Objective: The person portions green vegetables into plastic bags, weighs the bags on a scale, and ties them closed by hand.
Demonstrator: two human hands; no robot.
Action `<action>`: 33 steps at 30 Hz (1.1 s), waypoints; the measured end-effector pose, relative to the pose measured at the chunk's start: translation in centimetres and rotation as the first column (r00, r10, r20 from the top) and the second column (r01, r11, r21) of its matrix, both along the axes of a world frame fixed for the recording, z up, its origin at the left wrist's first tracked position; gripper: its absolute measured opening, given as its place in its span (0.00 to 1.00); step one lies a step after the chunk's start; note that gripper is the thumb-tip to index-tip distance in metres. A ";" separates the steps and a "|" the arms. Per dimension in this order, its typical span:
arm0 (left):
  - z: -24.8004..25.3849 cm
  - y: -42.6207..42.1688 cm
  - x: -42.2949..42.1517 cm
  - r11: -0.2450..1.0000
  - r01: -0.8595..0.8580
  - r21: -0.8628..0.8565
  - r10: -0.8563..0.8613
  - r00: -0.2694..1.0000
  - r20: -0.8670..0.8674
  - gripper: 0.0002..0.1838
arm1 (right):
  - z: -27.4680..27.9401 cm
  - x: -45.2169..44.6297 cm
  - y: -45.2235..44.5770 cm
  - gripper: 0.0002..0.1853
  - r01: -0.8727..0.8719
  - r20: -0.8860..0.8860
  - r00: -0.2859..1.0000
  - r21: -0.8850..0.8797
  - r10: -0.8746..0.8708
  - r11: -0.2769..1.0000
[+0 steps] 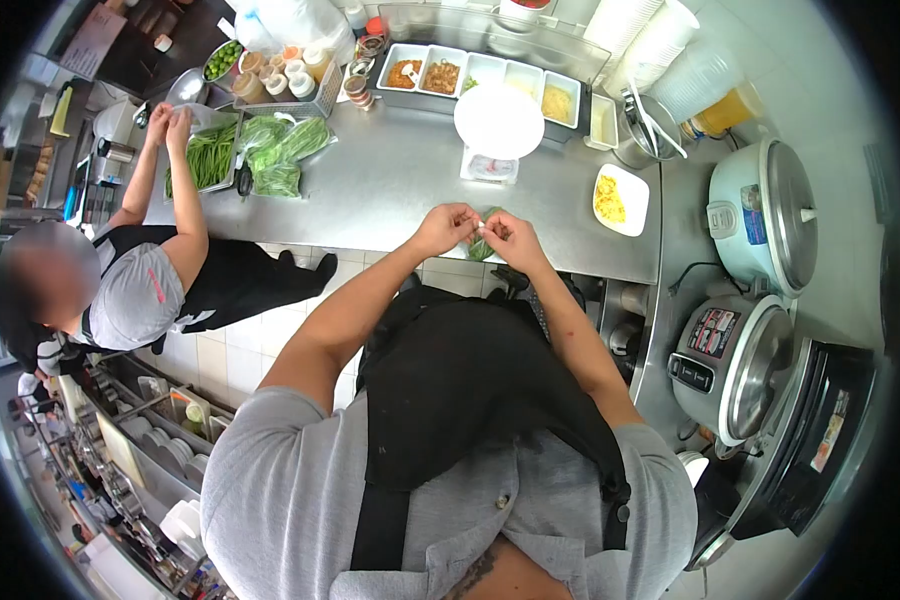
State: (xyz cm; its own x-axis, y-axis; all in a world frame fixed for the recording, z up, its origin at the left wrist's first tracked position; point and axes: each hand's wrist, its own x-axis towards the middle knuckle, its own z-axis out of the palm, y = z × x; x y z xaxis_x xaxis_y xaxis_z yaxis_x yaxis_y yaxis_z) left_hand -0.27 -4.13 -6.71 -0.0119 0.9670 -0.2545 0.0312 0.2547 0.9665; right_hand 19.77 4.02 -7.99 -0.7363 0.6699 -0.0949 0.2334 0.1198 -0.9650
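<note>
My left hand (448,229) and my right hand (511,242) meet at the front edge of the steel counter. Both are closed, fingertips pinched on the gathered top of a small clear plastic bag of greens (481,246). The bag hangs below my fingers, and its contents look leafy and green. Just beyond my hands stands a small scale (489,167) with a round white plate (500,122) on top. A white dish of chopped yellow food (620,200) lies to the right of my right hand.
Seasoning tubs (422,70) line the back of the steel counter (390,165). Two cookers (760,215) stand at right. On the left, a co-worker (135,270) handles plastic near green beans (210,158) and bagged greens (280,150).
</note>
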 end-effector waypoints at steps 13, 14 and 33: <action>1.2 0.1 0.4 0.997 0.036 0.063 -0.006 0.907 -0.421 0.14 | 2.9 -1.5 -0.4 0.08 0.010 -0.017 1.000 0.494 -0.001 0.869; 0.7 0.5 0.1 0.981 0.134 0.138 -0.040 0.844 -0.534 0.16 | 3.4 -1.4 -0.5 0.07 -0.033 0.062 0.998 0.455 0.006 0.890; 6.6 -4.6 -19.6 0.868 -0.497 -0.009 0.419 0.740 -0.527 0.21 | 7.5 -13.2 -3.9 0.27 -0.149 -0.103 0.980 0.192 0.171 0.970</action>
